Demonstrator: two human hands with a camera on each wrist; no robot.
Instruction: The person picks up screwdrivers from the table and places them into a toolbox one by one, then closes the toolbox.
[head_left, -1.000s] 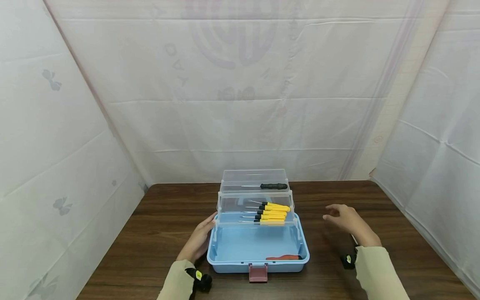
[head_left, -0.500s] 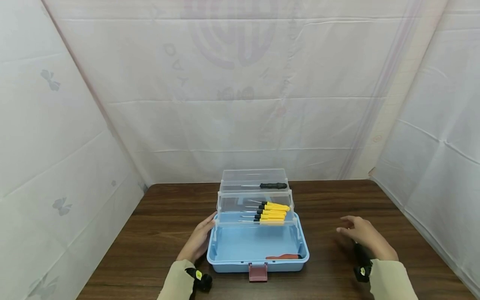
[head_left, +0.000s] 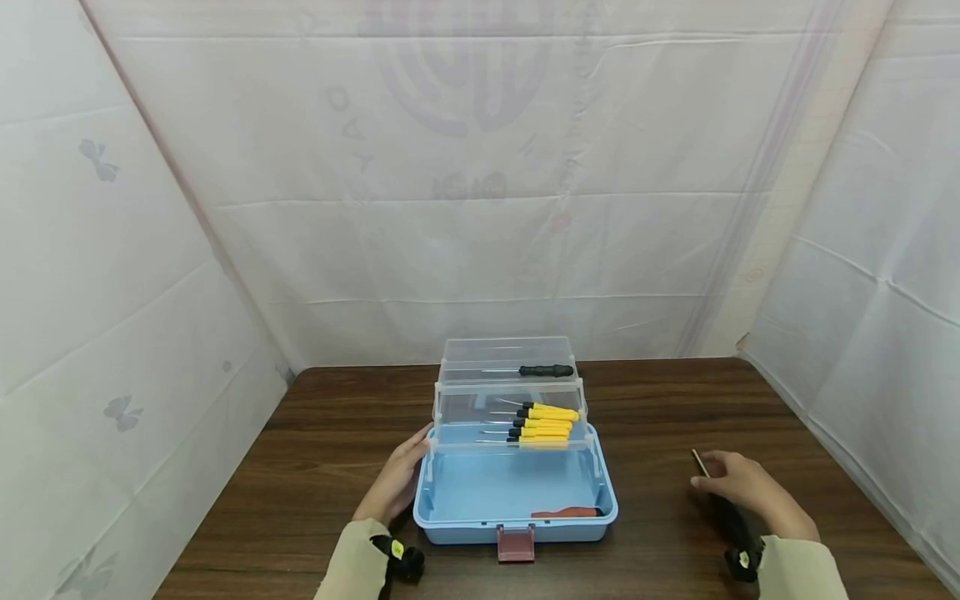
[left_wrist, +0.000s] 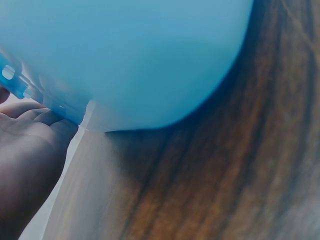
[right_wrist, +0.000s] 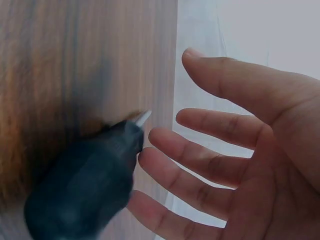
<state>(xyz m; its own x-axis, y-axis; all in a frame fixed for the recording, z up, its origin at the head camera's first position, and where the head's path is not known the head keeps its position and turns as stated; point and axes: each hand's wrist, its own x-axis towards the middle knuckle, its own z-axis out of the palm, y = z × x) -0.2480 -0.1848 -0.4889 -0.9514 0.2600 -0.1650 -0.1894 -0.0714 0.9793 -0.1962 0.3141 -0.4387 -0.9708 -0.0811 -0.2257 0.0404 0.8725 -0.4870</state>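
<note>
A light blue toolbox (head_left: 517, 536) stands with its lid raised and its clear trays spread out at the back. My left hand (head_left: 397, 479) rests against the box's left side, fingers fairly straight along the wall and thumb near the tray edge. The left wrist view shows the palm (left_wrist: 32, 150) beside the blue wall. To the right, a black-handled screwdriver (head_left: 727, 517) lies on the table. Close over it is my right hand (head_left: 757, 492), partly covering it. Its spread, slightly bent fingers (right_wrist: 190, 175) appear beside the handle in the right wrist view.
Several yellow-handled screwdrivers (head_left: 543, 427) lie in the lower clear tray, and a black one (head_left: 546, 371) in the upper. An orange-red handled tool (head_left: 567, 512) lies at the box's front right. A maroon latch (head_left: 516, 546) hangs in front. Pale cloth walls (head_left: 480, 250) enclose the dark wooden table (head_left: 300, 500).
My right hand has moved right and toward me, and the shaft of the black-handled screwdriver shows beside its fingertips. The left hand and the toolbox hold their places.
</note>
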